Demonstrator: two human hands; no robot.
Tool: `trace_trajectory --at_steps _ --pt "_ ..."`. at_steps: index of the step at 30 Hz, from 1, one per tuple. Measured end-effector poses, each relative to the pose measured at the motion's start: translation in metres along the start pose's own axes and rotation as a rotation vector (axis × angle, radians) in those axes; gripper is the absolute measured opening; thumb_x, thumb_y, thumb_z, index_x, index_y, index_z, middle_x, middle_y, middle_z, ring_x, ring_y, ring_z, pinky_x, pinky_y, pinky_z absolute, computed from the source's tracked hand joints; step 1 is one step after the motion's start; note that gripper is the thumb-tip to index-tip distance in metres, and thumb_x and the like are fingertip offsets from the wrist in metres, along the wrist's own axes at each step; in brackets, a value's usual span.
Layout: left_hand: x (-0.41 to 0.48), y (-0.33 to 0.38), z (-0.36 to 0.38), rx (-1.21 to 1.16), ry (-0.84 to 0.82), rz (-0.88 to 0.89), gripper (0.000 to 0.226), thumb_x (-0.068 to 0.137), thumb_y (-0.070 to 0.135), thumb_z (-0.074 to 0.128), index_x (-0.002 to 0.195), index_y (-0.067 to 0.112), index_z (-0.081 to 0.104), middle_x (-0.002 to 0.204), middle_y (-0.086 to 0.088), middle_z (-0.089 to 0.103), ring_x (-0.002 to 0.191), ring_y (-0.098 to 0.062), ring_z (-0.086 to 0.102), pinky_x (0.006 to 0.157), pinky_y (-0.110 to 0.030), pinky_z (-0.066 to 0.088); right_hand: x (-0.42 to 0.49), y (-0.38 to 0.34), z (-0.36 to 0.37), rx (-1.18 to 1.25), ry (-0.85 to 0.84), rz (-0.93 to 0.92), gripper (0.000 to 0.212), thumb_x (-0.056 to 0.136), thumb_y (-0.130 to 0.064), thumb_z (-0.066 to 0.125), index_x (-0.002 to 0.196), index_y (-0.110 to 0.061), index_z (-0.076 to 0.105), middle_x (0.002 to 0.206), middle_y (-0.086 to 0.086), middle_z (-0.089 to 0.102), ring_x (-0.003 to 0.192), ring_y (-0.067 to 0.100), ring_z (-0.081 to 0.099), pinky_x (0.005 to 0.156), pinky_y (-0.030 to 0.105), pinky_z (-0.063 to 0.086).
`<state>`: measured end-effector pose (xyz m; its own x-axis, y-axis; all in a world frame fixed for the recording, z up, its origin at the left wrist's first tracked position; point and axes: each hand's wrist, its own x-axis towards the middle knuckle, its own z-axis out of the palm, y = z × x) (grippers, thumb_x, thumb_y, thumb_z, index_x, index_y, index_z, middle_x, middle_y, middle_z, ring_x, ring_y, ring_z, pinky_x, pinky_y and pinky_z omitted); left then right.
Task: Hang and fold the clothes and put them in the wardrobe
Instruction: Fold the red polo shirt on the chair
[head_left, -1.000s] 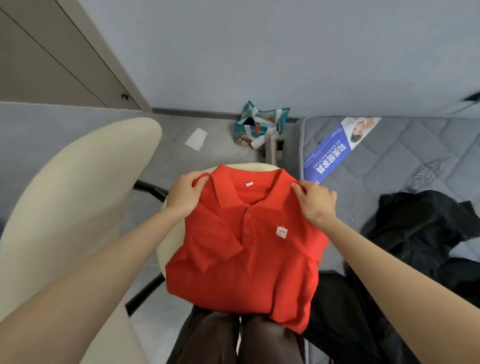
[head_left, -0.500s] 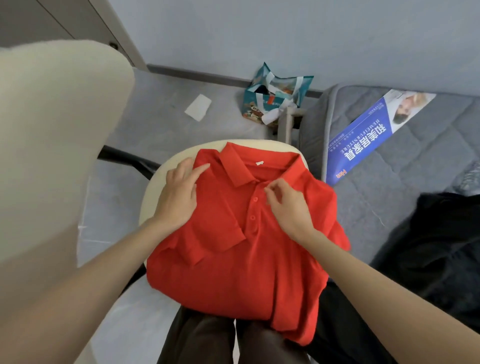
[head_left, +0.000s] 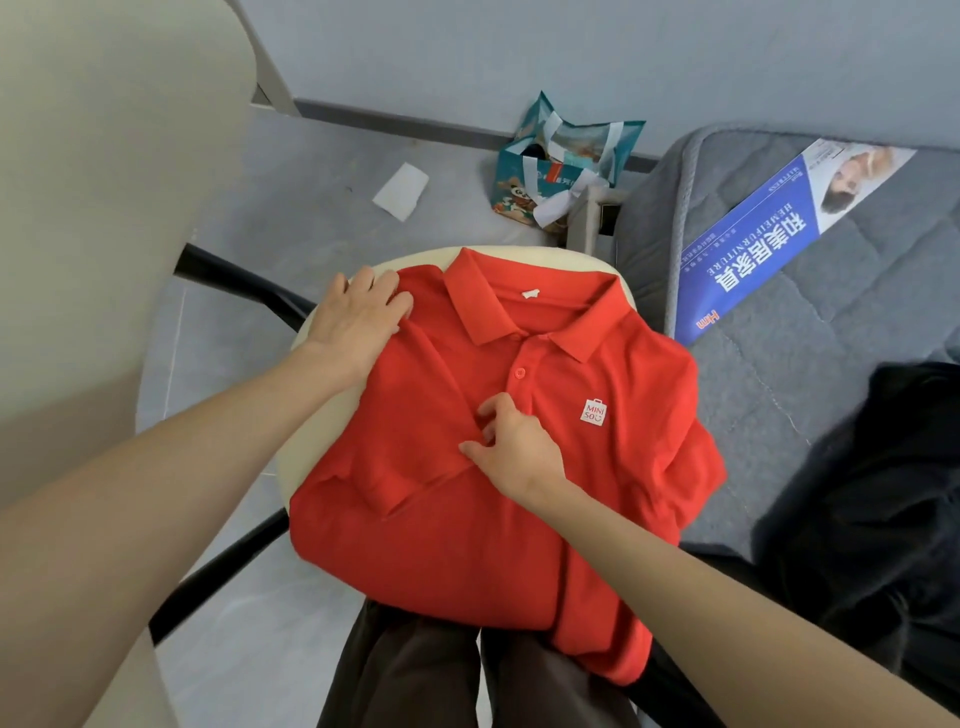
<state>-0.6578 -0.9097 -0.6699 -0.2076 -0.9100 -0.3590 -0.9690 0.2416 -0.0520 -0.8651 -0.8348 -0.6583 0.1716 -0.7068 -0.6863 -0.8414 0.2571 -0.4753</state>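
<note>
A red polo shirt (head_left: 587, 478) lies face up on the cream seat of a chair (head_left: 524, 255), its left sleeve folded inward across the chest and a small white logo on the breast. My left hand (head_left: 358, 317) rests flat with straight fingers on the shirt's left shoulder. My right hand (head_left: 511, 444) sits at the middle of the chest below the buttons, fingers curled and pinching the fabric by the folded sleeve's edge. The shirt's lower hem hangs over the seat's front onto my knees.
A grey mattress (head_left: 810, 374) lies to the right with a blue leaflet (head_left: 769, 234) and a pile of black clothes (head_left: 883, 493) on it. A teal paper bag (head_left: 561, 166) and a white paper slip (head_left: 401, 191) sit on the floor. A cream chair back (head_left: 104, 182) fills the left.
The shirt went from being held up by its shoulders to lying on the seat. My left hand flattened on the shoulder; my right hand moved down to the chest and pinched fabric.
</note>
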Motion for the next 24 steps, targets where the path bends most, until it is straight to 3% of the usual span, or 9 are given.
trace_trajectory --at_steps 2,5,9,12,15,18,21,24 --pt "0.001 0.003 -0.003 0.082 -0.021 -0.051 0.015 0.096 0.018 0.050 0.111 0.018 0.049 0.119 -0.002 0.044 0.107 -0.024 0.041 0.081 -0.034 0.030 0.004 0.000 0.000 0.007 0.021 -0.003 0.031 0.087 -0.029 0.065 0.115 -0.019 0.059 0.104 0.000 0.065 0.102 0.022 0.060 0.083 0.032 0.047" --pt "-0.001 0.004 -0.004 0.148 -0.044 -0.162 0.032 0.084 0.007 0.061 0.112 0.014 0.048 0.118 -0.004 0.043 0.107 -0.023 0.042 0.082 -0.033 0.034 0.008 0.002 -0.005 0.083 0.160 -0.035 0.023 0.086 -0.023 0.065 0.108 -0.018 0.065 0.098 0.000 0.069 0.097 0.022 0.062 0.079 0.028 0.043" --pt "-0.004 0.012 -0.007 -0.006 -0.004 -0.250 0.043 0.082 -0.005 0.058 0.121 0.007 0.046 0.123 -0.009 0.043 0.111 -0.028 0.043 0.085 -0.037 0.038 0.005 0.009 -0.014 0.144 0.228 -0.071 0.021 0.087 -0.009 0.057 0.105 -0.017 0.066 0.093 -0.001 0.071 0.091 0.021 0.064 0.075 0.025 0.040" --pt "-0.013 0.035 -0.014 -0.145 0.111 -0.194 0.056 0.081 -0.008 0.052 0.133 0.010 0.041 0.137 -0.010 0.037 0.117 -0.031 0.040 0.091 -0.041 0.036 -0.010 0.025 -0.029 0.234 0.369 -0.090 0.019 0.088 -0.006 0.056 0.099 -0.016 0.067 0.092 -0.003 0.071 0.086 0.017 0.064 0.076 0.024 0.043" --pt "-0.026 0.072 -0.021 -0.239 0.148 -0.102 0.062 0.080 -0.005 0.053 0.137 0.016 0.039 0.138 -0.007 0.036 0.117 -0.029 0.040 0.091 -0.039 0.036 -0.030 0.054 -0.054 0.263 0.576 -0.086 0.020 0.087 -0.002 0.055 0.099 -0.015 0.065 0.093 -0.004 0.068 0.085 0.022 0.060 0.082 0.034 0.047" --pt "-0.034 0.119 -0.028 -0.337 0.138 -0.039 0.052 0.084 0.002 0.049 0.133 0.018 0.043 0.129 -0.005 0.041 0.111 -0.026 0.043 0.086 -0.035 0.036 -0.044 0.095 -0.078 0.170 0.739 0.093 0.022 0.086 -0.001 0.053 0.106 -0.007 0.061 0.106 0.010 0.063 0.100 0.033 0.052 0.090 0.039 0.039" --pt "-0.041 0.170 -0.030 -0.444 0.086 0.073 0.040 0.089 0.010 0.050 0.127 0.019 0.045 0.120 -0.003 0.044 0.107 -0.024 0.045 0.084 -0.035 0.039 -0.049 0.135 -0.095 0.169 0.658 0.383 0.027 0.090 -0.005 0.052 0.116 0.003 0.054 0.119 0.024 0.056 0.115 0.040 0.048 0.100 0.039 0.028" --pt "-0.051 0.215 -0.027 -0.559 -0.008 0.192 0.038 0.091 0.013 0.049 0.128 0.018 0.044 0.126 -0.002 0.043 0.111 -0.024 0.045 0.088 -0.037 0.042 -0.050 0.153 -0.103 0.336 0.402 0.531 0.042 0.093 -0.025 0.058 0.127 -0.001 0.049 0.128 0.018 0.056 0.120 0.034 0.051 0.098 0.035 0.037"
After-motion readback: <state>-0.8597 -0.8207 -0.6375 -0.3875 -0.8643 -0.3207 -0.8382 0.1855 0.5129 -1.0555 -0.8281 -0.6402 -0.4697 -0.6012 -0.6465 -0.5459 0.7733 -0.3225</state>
